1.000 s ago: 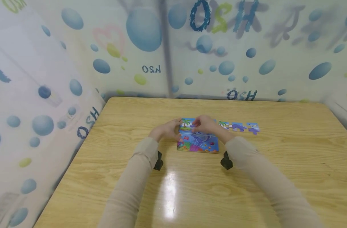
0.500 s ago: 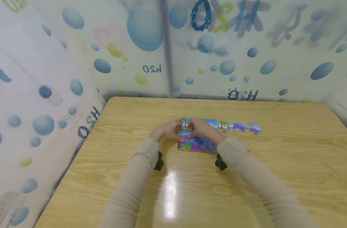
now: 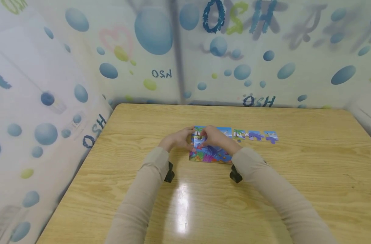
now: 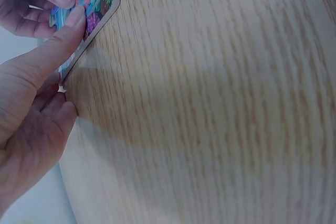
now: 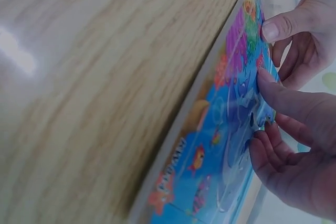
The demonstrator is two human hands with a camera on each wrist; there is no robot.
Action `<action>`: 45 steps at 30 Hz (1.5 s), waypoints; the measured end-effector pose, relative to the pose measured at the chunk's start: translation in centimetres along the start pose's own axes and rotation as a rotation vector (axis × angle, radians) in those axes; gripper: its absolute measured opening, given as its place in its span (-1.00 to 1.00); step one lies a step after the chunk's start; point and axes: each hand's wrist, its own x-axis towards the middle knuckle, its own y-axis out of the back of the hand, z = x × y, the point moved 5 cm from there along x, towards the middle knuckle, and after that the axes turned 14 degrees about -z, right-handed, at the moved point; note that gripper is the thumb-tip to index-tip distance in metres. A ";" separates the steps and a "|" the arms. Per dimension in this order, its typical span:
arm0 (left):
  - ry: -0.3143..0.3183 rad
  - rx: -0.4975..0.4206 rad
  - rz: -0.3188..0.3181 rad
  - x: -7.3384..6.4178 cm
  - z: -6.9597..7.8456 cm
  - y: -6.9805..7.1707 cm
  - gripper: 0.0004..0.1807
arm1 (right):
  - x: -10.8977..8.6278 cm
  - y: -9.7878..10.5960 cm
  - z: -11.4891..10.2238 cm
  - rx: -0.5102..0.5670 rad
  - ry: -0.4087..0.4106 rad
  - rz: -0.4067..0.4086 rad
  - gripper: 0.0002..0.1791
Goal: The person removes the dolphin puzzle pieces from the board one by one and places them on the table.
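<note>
A colourful sea-scene jigsaw puzzle (image 3: 209, 158) lies in a flat tray on the wooden table. My left hand (image 3: 180, 139) holds its left edge, with the thumb (image 4: 71, 30) on top and the other fingers at the border. Above the puzzle's left part, my right hand (image 3: 218, 139) pinches a small puzzle piece (image 5: 268, 113) between thumb and fingertips. That piece is mostly hidden by the fingers in the head view. Purple coral and red and orange sea animals show on the puzzle in the right wrist view.
To the right of the puzzle lie a palm-tree piece (image 3: 239, 134), a purple dolphin piece (image 3: 255, 136) and another blue and purple piece (image 3: 271, 136) in a row. A wall covering with printed blue bubbles (image 3: 242, 72) rises behind the table (image 3: 310, 169).
My right hand has shifted slightly left and is lower over the puzzle's left part, still pinching the piece. The left hand stays at the edge. The loose pieces have not moved.
</note>
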 end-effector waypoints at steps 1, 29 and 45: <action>-0.001 0.000 0.001 0.0 0.0 0.0 0.00 | 0.0 0.0 0.0 0.007 0.013 0.008 -0.49; -0.009 0.030 -0.002 0.0 0.2 -0.1 0.00 | -2.9 1.2 4.2 0.402 0.146 -0.045 -0.66; -0.007 0.021 0.002 -0.2 0.1 -0.1 0.01 | -8.6 3.5 11.6 0.429 0.068 -0.028 -0.59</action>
